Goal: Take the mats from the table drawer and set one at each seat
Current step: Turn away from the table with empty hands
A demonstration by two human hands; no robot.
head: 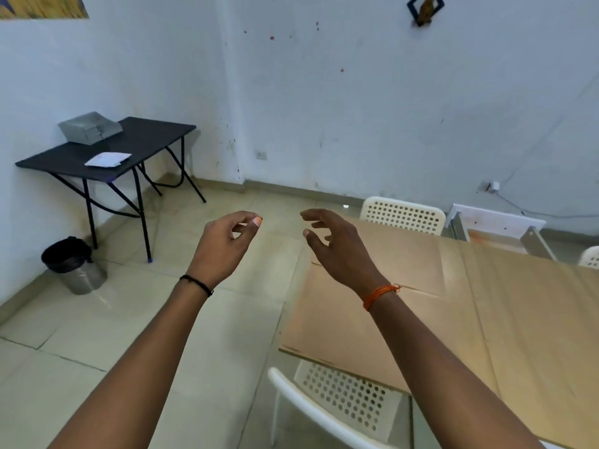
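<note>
Both my hands are raised in the air in front of me and hold nothing. My left hand [223,244] hovers over the tiled floor with its fingers loosely curled. My right hand [334,244] hangs over the near left corner of the dining table [518,319], fingers relaxed and spread. The dining table is covered with brown cardboard sheets. Against the left wall stands a small black table [107,153] with a grey metal drawer box [89,128] and a white folded item [107,159] on it. No mat shows plainly.
White perforated chairs stand around the dining table: one at its near side [327,406], one at its far side [402,215], another at the right edge [590,257]. A black-lined metal bin [73,265] stands on the floor beneath the black table. Open tiled floor lies between the two tables.
</note>
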